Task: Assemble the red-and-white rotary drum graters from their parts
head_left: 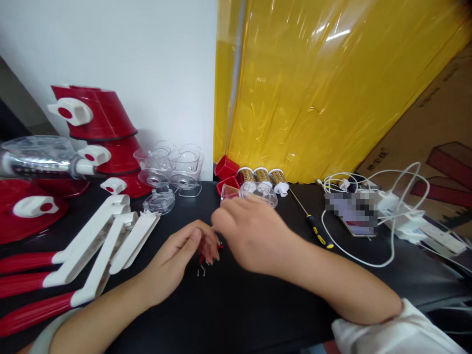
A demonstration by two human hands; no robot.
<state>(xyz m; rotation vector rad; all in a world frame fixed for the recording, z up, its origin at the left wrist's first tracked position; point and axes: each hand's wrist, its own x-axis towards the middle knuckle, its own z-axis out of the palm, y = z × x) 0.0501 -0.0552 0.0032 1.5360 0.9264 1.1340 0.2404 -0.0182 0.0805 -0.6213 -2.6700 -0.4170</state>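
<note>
And there they were, two hands meeting at the centre of the frame! The left hand [175, 258] came in from the lower left, palm turned inward, thumb laid over bent fingers. The right hand [254, 231] reached across from the lower right, back of the hand up, fingers folded down tight, its knuckles just beside the left fingertips. Was anything pinched in either? Impossible to tell; the right hand's own back hid its fingertips, and the left fingers curled over whatever lay there.

Now the small stuff: a red piece [201, 259] peeped out around the left fingers, mostly covered, so held or merely lying there could not be told. Just below it in the frame sat tiny screws [204, 272] on the black table [239, 314], one pointing nearly straight up the frame, another a little aslant. The left hand was clearly the nearer, its fingertips just above them; the right hand stood farther off, up and to the right.

And out on the right, the screwdriver [319, 233]! It slanted from upper left to lower right, handle lowest, beyond the right forearm, well apart from the left hand.
</note>
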